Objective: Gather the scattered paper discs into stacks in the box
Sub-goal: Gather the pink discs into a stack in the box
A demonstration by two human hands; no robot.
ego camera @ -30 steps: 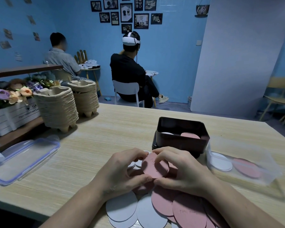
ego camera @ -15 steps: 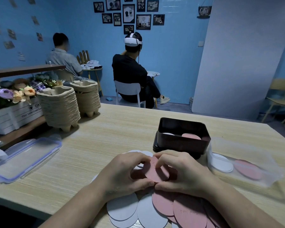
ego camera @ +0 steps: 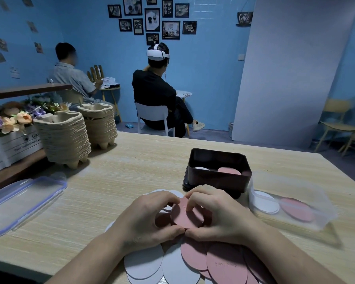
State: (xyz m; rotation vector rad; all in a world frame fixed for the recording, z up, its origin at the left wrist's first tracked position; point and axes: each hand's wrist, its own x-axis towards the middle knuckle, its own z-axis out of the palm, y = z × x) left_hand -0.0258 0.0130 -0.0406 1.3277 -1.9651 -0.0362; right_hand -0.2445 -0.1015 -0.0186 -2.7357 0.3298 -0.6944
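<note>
Hands meet on one flat pink paper disc (ego camera: 186,216): the left hand (ego camera: 150,220) and the right hand (ego camera: 219,216) both pinch its thin round rim between thumb and curled fingers, just above the pale wood-grain desk (ego camera: 131,171). Beneath and nearer than the hands, loose discs overlap, smooth white discs (ego camera: 143,263) under the left wrist and matte pink discs (ego camera: 225,263) under the right. Just beyond the right hand stands the dark, round-cornered box (ego camera: 217,179), with a white round (ego camera: 201,168) and a pink round (ego camera: 229,171) side by side inside.

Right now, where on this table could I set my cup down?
Bare table lies between the pulp tray stacks, the clear lid and the dark box. Crowded: the near edge, where left hand and right hand pinch a pink disc over loose discs.
</note>
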